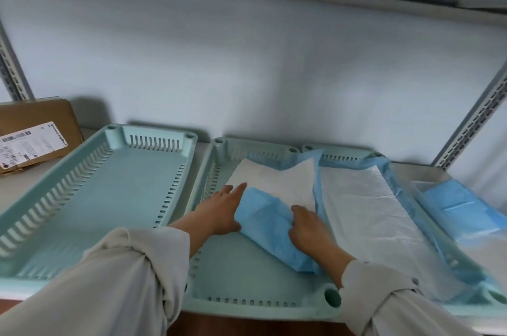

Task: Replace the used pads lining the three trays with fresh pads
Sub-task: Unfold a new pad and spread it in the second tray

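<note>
Three pale green trays stand side by side on a shelf. The left tray has no pad in it. In the middle tray lies a partly unfolded pad, white face up at the back and its blue backing folded over toward me. My left hand lies on the pad's left side with fingers straight. My right hand grips the folded blue part, fingers curled into it. The right tray is lined with a spread white pad with blue edges.
A stack of folded blue pads in clear wrap lies at the far right on the shelf. A brown cardboard parcel with a label sits at the back left. An upper shelf hangs overhead, with slotted metal uprights at both sides.
</note>
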The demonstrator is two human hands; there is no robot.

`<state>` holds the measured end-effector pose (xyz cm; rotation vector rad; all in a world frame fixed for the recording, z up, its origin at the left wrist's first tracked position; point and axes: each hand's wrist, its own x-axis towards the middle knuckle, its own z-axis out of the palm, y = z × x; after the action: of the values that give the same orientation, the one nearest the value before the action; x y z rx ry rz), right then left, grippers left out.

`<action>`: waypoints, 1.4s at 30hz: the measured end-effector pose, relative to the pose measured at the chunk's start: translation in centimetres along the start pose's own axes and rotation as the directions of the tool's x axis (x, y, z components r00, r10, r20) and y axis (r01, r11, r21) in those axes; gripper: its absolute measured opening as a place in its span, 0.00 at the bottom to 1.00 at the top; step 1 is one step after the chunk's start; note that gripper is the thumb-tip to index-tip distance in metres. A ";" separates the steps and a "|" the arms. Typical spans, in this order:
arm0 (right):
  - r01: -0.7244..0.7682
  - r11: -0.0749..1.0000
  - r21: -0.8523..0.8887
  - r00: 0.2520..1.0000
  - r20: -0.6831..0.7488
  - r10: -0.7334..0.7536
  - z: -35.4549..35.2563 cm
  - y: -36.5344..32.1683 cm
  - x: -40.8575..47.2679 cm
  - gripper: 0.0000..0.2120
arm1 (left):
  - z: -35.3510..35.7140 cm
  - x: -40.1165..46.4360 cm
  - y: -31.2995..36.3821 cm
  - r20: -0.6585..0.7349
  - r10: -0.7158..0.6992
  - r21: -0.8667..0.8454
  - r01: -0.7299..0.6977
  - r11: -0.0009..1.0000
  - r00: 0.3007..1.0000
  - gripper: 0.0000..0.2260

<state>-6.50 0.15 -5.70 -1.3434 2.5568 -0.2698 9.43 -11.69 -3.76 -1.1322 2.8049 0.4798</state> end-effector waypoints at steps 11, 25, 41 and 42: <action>0.516 0.857 0.017 0.778 0.408 -0.477 -3.3 -0.6 -4.6 0.11 | -3.6 -3.7 -0.2 0.208 0.216 0.419 -0.287 0.861 0.954 0.22; 0.140 0.988 -0.057 0.826 0.558 -0.085 -0.5 -1.3 -4.4 0.36 | 0.8 -3.6 0.3 0.362 0.020 0.192 -0.096 0.977 0.932 0.28; -0.118 0.990 0.072 0.987 0.121 0.109 2.7 -0.7 0.6 0.15 | 3.5 -2.1 -0.4 0.430 -0.071 0.146 0.008 0.989 0.900 0.50; -0.088 0.995 0.052 0.989 0.126 0.081 2.7 -0.6 0.5 0.10 | 3.5 -2.2 -0.4 0.429 -0.069 0.144 0.007 0.990 0.901 0.50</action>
<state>-5.55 -0.74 -8.14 -1.1894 2.4760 -0.2350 11.15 -9.43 -6.81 -0.9148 2.3838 0.4579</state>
